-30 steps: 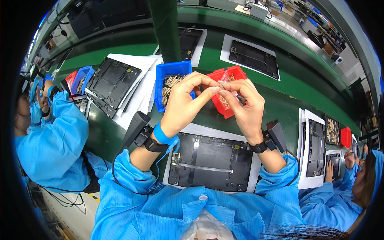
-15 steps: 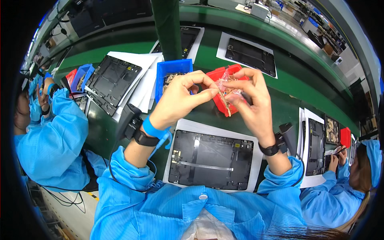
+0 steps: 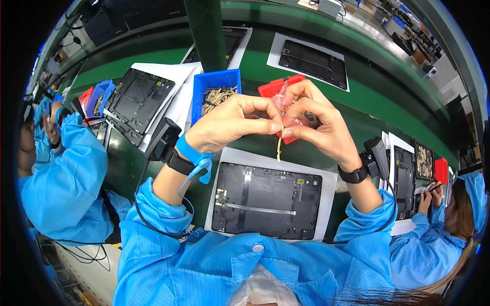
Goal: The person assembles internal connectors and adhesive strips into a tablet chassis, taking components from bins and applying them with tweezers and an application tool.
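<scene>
My left hand (image 3: 229,122) is closed, pinching a thin beige strip (image 3: 278,148) between thumb and forefinger. My right hand (image 3: 324,122) meets it fingertip to fingertip, its thumb and forefinger closed at the strip's upper end. The strip's lower part dangles below the fingers. Behind my hands stands a red bin (image 3: 278,87) with clear plastic wrap and small pieces, partly covered by my right hand. Left of it, a blue bin (image 3: 217,78) holds many small tan strips. Nearer to me a black tablet back housing (image 3: 265,204) lies flat on white sheets (image 3: 329,188).
More black housings (image 3: 140,97) on white sheets rest at the left; another housing (image 3: 312,62) lies at the far side. A green post (image 3: 204,35) rises behind the blue bin. Co-workers in blue sit at left (image 3: 66,173) and right (image 3: 434,255). A cord runs from my left wristband (image 3: 191,152).
My right fingers have closed in on the strip beside my left fingertips. Both hands have come slightly nearer to me, and the strip now hangs straighter down. The view has shifted a little.
</scene>
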`<state>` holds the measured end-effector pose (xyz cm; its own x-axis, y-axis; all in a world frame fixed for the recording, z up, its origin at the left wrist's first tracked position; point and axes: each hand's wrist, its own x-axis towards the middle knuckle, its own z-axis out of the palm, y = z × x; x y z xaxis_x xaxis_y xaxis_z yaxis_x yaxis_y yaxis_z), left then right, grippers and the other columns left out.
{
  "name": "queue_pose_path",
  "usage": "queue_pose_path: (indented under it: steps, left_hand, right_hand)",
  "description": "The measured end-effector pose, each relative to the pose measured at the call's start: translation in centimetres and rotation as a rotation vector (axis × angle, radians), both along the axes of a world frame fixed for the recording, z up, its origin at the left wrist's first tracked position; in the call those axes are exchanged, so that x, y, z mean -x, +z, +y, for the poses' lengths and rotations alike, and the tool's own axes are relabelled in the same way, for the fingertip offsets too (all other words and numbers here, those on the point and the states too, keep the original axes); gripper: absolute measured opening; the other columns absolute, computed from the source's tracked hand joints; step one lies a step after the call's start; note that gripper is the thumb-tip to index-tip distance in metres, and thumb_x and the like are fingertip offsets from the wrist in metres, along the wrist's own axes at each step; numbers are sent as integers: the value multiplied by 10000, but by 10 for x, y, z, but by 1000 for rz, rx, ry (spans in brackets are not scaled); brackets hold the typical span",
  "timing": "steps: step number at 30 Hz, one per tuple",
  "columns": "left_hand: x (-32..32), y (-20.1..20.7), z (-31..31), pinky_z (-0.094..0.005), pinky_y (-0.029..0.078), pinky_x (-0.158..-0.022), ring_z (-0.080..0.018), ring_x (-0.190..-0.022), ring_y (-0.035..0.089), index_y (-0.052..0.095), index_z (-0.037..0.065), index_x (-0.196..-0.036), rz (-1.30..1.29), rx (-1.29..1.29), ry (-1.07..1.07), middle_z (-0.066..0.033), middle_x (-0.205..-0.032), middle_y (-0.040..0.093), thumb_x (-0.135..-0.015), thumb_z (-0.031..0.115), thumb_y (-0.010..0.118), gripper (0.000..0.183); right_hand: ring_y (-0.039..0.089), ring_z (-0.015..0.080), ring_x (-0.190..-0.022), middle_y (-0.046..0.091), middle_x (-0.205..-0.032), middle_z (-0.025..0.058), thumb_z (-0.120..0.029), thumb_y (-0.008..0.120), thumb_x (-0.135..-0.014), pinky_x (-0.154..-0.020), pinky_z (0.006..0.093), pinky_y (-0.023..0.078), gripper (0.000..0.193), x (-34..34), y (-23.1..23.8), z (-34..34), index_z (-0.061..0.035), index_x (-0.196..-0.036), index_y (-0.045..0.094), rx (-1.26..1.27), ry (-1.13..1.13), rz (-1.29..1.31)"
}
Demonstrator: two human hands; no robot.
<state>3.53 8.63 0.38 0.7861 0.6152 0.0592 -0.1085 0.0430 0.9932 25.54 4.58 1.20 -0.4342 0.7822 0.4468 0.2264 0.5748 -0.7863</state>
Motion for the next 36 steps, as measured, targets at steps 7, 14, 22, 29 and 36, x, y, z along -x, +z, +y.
queue_pose_path:
  steps: [7,14,22,29,36]
  left_hand:
    - [-3,-4,-2,-261,478,-893,-100,-926,623,695,25,-962,-10,16,-38,-16,-942,680,-897,158,679,149]
    - [-3,-9,-2,-269,472,-900,-98,-931,624,697,35,-960,-78,59,-61,-10,-938,680,-893,170,686,151]
    - [8,-19,-13,-265,424,-850,-91,-940,556,639,58,-915,-173,43,173,-4,-999,600,-903,129,660,76]
    - [25,-45,-40,-318,455,-931,-178,-1070,598,623,43,-944,-296,-26,506,-104,-1169,624,-927,100,618,59]
    - [34,-52,-70,-347,497,-927,-216,-1053,631,600,31,-916,-400,145,494,-158,-1120,646,-945,97,593,72]
  right_hand:
    - [511,119,-952,522,-1100,49,-66,792,-739,-666,221,392,166,-2,3,-4,-52,-812,644,-15,46,-30]
    - [511,130,-937,485,-1032,20,-65,780,-753,-713,261,448,176,-2,0,-3,-56,-851,635,37,76,25]
    - [527,108,-884,532,-969,18,-64,738,-805,-692,255,440,157,-8,-11,8,-45,-826,584,91,38,124]
    - [597,269,-757,578,-929,101,-95,682,-851,-687,334,486,122,-29,-39,42,-13,-901,607,-274,-557,-630]
    - [573,184,-804,572,-972,117,-78,567,-927,-660,283,453,156,20,15,-41,39,-825,579,-383,-531,-14]
